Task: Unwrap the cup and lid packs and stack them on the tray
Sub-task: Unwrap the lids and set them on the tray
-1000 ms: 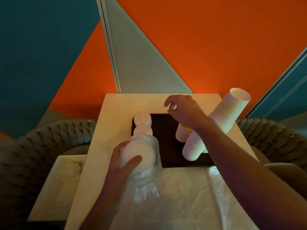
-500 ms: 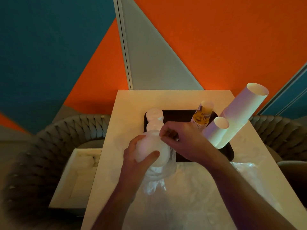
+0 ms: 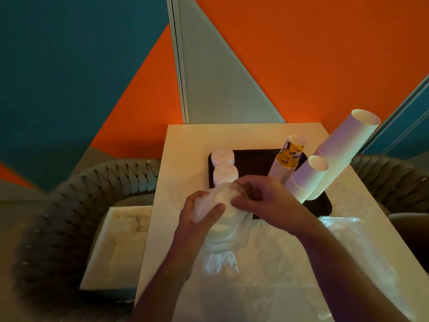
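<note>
- The left hand is wrapped around a wrapped lid pack, thumb across its near face, holding it upright over the counter. This seems meant to steady the pack so the other hand can work at its top.
- The right hand is curled at the top of that pack, its fingertips pinching at the clear wrap or the topmost lid. Which of the two it has, the blur does not let me tell.
- The wrap's loose tail hangs below the left hand, so the pack looks opened from the top, probably so that lids come out while the film keeps the rest together.
- Just beyond the hands lies the dark tray. Two white lid stacks stand on its left side, directly past the left hand, a short reach from the pack, which suits feeding lids straight onto them.
- Beyond the right hand, on the tray's right side, stand a printed cup stack and two taller plain cup stacks. They appear to lean, though the wide lens may be adding to that. Cups and lids seem kept to opposite sides.
- Nearer than the hands, spent clear plastic is spread over the counter, away from the tray.
- To the left of the left hand, a white box sits on a woven chair.
</note>
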Action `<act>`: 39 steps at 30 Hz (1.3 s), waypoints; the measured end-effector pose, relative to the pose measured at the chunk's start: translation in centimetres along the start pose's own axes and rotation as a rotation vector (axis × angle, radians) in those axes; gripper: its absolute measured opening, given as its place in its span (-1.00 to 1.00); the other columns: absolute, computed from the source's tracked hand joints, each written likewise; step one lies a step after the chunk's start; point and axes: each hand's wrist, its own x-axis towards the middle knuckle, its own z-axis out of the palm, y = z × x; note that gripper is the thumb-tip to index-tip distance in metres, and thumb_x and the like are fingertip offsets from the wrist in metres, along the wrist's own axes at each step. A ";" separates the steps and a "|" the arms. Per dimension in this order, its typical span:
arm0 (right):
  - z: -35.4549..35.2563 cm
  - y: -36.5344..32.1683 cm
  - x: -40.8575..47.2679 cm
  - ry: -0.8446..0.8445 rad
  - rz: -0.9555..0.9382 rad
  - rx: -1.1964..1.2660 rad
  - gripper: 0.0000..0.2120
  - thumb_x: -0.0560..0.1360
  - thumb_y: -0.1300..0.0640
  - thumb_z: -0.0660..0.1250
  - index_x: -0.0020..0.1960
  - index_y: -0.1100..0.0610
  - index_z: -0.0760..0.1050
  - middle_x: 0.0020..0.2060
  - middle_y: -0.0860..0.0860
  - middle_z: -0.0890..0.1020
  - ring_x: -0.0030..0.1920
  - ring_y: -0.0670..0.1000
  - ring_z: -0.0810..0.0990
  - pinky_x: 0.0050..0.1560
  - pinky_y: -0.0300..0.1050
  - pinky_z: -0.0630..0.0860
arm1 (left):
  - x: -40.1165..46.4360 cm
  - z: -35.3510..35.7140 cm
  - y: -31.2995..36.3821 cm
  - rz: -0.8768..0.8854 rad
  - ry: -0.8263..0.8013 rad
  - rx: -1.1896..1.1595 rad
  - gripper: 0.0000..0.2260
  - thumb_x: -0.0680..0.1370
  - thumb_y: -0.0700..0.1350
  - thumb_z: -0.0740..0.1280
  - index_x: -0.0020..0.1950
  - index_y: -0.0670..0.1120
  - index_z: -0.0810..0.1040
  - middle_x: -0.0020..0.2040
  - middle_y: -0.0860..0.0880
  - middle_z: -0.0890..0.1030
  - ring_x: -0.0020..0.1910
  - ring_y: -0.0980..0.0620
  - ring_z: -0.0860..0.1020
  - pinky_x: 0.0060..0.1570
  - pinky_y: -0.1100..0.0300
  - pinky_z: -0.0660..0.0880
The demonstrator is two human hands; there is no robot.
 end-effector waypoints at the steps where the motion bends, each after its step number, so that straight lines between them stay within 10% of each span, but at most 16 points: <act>1: 0.3 0.0 0.0 0.023 0.025 0.110 -0.84 0.51 0.23 0.49 0.08 0.12 0.65 -0.13 0.02 0.71 -0.10 -0.03 0.69 -0.07 -0.12 0.65 | 0.0 -0.5 0.0 -0.008 -0.022 -0.011 -0.50 0.26 0.28 0.58 0.14 0.35 0.50 0.17 0.12 0.58 0.13 0.07 0.60 0.05 0.05 0.63; 6: 0.8 2.2 1.0 0.298 0.137 0.625 -0.80 0.52 0.09 0.40 0.08 0.17 0.61 -0.02 0.19 0.68 0.01 0.11 0.69 -0.01 -0.07 0.67 | 0.0 -2.8 -0.4 -0.012 -0.012 0.008 -0.56 0.33 0.11 0.50 0.19 0.30 0.51 0.07 0.16 0.60 0.15 0.02 0.58 0.11 -0.17 0.61; 13: 1.5 14.8 4.8 0.372 0.149 -0.513 -0.73 0.68 0.13 0.21 0.32 0.07 0.58 -0.07 -0.04 0.59 -0.22 -0.17 0.52 -0.29 -0.38 0.36 | -0.1 -5.0 -0.9 -0.029 0.117 0.012 -0.61 0.47 -0.02 0.48 0.23 0.29 0.49 0.12 0.13 0.58 0.10 0.05 0.56 -0.19 0.11 0.58; 18: 2.3 19.6 5.7 0.316 0.234 -0.687 -0.71 0.64 0.14 0.28 0.32 -0.03 0.59 0.21 0.03 0.55 0.14 0.04 0.58 0.03 -0.09 0.61 | -0.5 -6.0 -1.4 -0.028 0.135 0.035 -0.55 0.37 0.06 0.51 0.23 0.28 0.52 0.16 0.13 0.59 0.15 0.04 0.55 -0.04 0.02 0.57; 25: 2.4 19.0 6.1 0.095 0.401 -0.917 -0.55 0.62 -0.20 0.20 0.42 -0.02 0.47 0.37 0.06 0.48 0.31 0.16 0.48 0.26 0.07 0.44 | -0.9 -6.2 -1.8 -0.028 0.130 0.035 -0.49 0.32 0.10 0.52 0.26 0.26 0.53 0.19 0.13 0.60 0.18 0.03 0.57 0.02 0.01 0.56; 34: 1.4 3.9 2.5 0.252 0.216 0.171 -0.74 0.55 0.13 0.44 0.20 -0.03 0.53 0.12 -0.09 0.61 -0.07 -0.06 0.65 -0.04 -0.07 0.60 | -0.5 -3.0 -1.2 0.017 0.121 0.090 -0.47 0.36 0.13 0.57 0.27 0.34 0.46 0.25 0.14 0.53 0.15 0.12 0.55 -0.10 0.20 0.52; 39: 1.7 0.8 -0.9 0.075 0.031 0.219 -0.85 0.53 0.28 0.45 -0.03 0.05 0.58 -0.16 -0.03 0.65 -0.20 -0.02 0.62 -0.12 -0.05 0.56 | -0.6 -1.3 -0.3 0.025 0.077 0.034 -0.34 0.28 0.12 0.52 0.32 0.30 0.36 0.17 0.15 0.55 0.05 0.15 0.59 -0.13 0.24 0.56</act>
